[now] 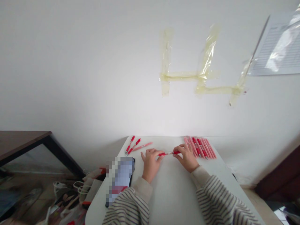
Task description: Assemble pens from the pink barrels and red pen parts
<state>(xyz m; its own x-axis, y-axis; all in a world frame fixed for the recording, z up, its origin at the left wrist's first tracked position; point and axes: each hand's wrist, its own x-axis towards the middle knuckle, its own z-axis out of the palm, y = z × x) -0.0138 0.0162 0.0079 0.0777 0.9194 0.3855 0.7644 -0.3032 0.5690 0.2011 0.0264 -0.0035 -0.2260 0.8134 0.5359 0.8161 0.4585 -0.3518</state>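
Both hands hold one red pen (168, 153) level above the white table (173, 190). My left hand (150, 164) pinches its left end with curled fingers. My right hand (186, 157) grips its right end, fingers closed. Just right of that hand lies a row of several red and pink pens (201, 147). At the table's far left lie three loose pen parts (136, 145), two red-tipped and one pink barrel.
A phone (120, 179) lies on the table's left edge near my left sleeve. A dark wooden desk (25, 147) stands to the left, with bags and clutter (77, 200) on the floor. Tape strips (199, 76) and a sheet of paper (278, 47) hang on the wall.
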